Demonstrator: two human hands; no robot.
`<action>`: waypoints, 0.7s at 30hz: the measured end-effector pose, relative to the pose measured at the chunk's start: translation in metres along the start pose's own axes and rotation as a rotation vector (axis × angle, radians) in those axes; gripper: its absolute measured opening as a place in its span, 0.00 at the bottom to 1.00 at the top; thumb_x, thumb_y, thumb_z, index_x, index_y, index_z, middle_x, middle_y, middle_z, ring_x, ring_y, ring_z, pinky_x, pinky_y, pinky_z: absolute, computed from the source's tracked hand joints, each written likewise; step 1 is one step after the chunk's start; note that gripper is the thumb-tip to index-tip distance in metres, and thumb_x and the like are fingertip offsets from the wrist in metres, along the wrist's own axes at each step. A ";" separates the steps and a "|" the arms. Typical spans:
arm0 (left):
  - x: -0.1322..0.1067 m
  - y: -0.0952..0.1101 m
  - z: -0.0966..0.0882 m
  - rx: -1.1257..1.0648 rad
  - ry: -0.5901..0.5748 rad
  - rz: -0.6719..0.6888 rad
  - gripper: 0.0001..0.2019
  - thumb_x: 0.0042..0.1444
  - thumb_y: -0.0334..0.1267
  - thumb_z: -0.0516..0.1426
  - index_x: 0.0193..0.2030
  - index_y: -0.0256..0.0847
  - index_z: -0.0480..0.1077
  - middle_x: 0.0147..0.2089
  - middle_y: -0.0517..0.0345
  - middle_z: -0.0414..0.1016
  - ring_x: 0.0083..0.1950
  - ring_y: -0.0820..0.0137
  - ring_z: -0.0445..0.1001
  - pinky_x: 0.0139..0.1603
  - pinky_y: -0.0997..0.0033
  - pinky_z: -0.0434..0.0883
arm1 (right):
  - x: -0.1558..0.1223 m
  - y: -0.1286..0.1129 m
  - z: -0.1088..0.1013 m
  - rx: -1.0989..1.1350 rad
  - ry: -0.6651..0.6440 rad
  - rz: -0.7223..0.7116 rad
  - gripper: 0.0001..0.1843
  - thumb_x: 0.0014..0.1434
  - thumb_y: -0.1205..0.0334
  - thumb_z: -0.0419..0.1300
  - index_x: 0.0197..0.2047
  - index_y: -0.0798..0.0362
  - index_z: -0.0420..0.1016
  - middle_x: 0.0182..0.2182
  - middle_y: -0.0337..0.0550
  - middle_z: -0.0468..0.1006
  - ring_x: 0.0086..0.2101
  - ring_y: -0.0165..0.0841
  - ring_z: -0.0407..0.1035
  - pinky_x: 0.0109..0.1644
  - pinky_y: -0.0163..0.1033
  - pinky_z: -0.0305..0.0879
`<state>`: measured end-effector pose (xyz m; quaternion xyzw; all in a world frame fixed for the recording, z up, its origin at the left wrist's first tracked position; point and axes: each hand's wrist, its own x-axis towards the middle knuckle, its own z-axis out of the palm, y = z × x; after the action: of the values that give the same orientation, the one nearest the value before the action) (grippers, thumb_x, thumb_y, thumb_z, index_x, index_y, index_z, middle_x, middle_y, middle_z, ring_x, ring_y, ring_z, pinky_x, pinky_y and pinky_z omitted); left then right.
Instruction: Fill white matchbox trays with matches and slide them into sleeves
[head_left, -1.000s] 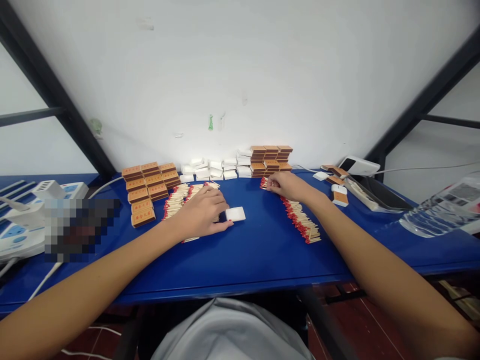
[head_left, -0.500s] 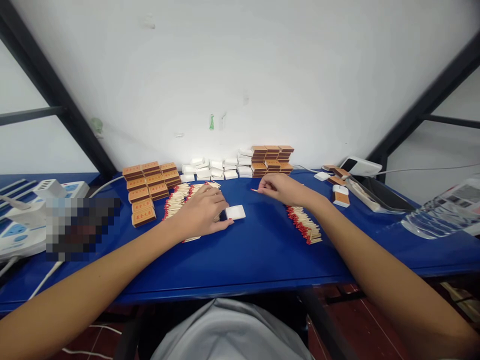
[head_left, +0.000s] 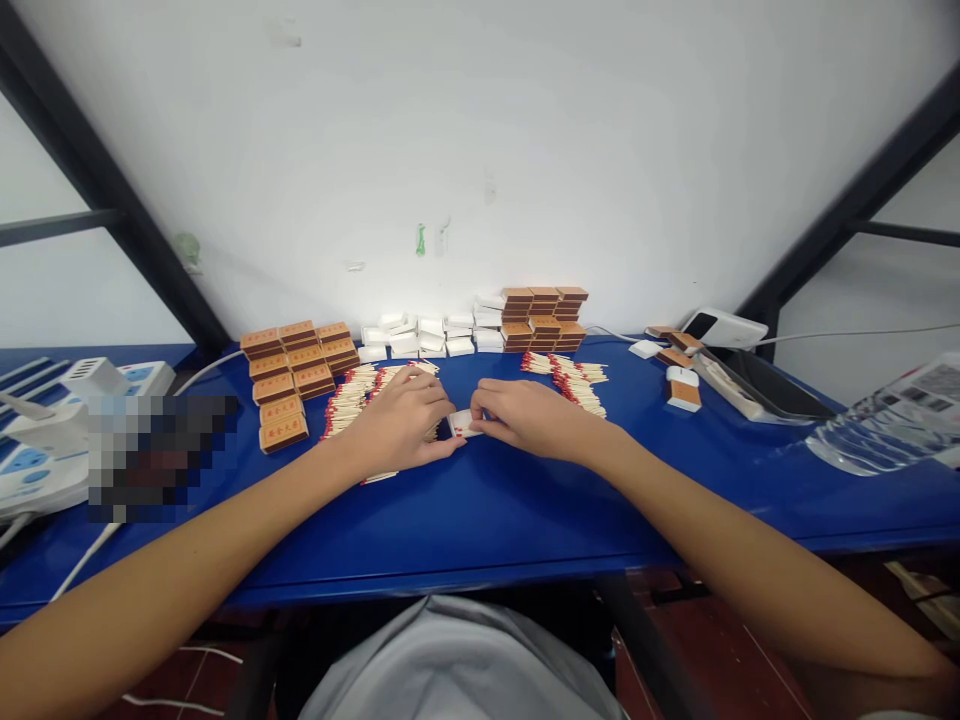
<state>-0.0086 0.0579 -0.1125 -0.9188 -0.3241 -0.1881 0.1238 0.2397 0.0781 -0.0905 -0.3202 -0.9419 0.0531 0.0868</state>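
Observation:
A small white matchbox tray (head_left: pixel 460 421) lies on the blue table between my hands. My left hand (head_left: pixel 405 420) steadies it, thumb along the near side and fingers behind its left end. Closed in a pinch, my right hand (head_left: pixel 536 418) is at the tray's right end, with its fingertips over the inside. Red match heads show in the tray by these fingertips; the sticks are mostly hidden. A pile of matches (head_left: pixel 347 405) lies left of and partly under my left hand. Another pile of matches (head_left: pixel 577 382) lies behind my right hand.
Orange-brown matchboxes (head_left: pixel 289 380) are stacked at the left, and more matchboxes (head_left: pixel 544 325) stand against the wall. White trays (head_left: pixel 427 338) are heaped between them. A power strip (head_left: pixel 45 450) is at far left; a white device (head_left: pixel 724 328) and clear plastic wrapping (head_left: pixel 885 420) are at right.
My right hand has moved left and nearer me, from beside the right match pile to the white tray, bringing a match. My left hand has stayed at the tray.

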 end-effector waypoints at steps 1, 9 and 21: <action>0.000 0.000 0.000 -0.012 0.003 0.001 0.17 0.69 0.52 0.60 0.42 0.41 0.82 0.47 0.48 0.84 0.52 0.56 0.78 0.62 0.49 0.68 | 0.000 0.001 0.000 0.015 -0.006 0.001 0.04 0.73 0.63 0.61 0.43 0.51 0.76 0.42 0.46 0.79 0.36 0.36 0.71 0.38 0.39 0.56; -0.001 0.001 0.001 -0.030 -0.011 -0.004 0.17 0.70 0.53 0.60 0.44 0.42 0.82 0.47 0.49 0.83 0.53 0.56 0.77 0.62 0.49 0.67 | 0.003 0.010 0.003 0.145 -0.051 0.004 0.05 0.72 0.64 0.62 0.41 0.52 0.76 0.41 0.45 0.78 0.38 0.36 0.70 0.40 0.38 0.58; 0.000 0.001 0.000 -0.028 -0.025 0.011 0.17 0.69 0.52 0.61 0.44 0.40 0.81 0.47 0.48 0.84 0.53 0.55 0.78 0.61 0.50 0.68 | 0.004 0.010 0.005 0.221 0.025 -0.016 0.07 0.71 0.59 0.62 0.40 0.51 0.75 0.37 0.43 0.76 0.34 0.34 0.67 0.37 0.38 0.56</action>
<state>-0.0084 0.0573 -0.1122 -0.9245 -0.3180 -0.1802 0.1080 0.2420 0.0881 -0.0963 -0.3020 -0.9316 0.1521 0.1336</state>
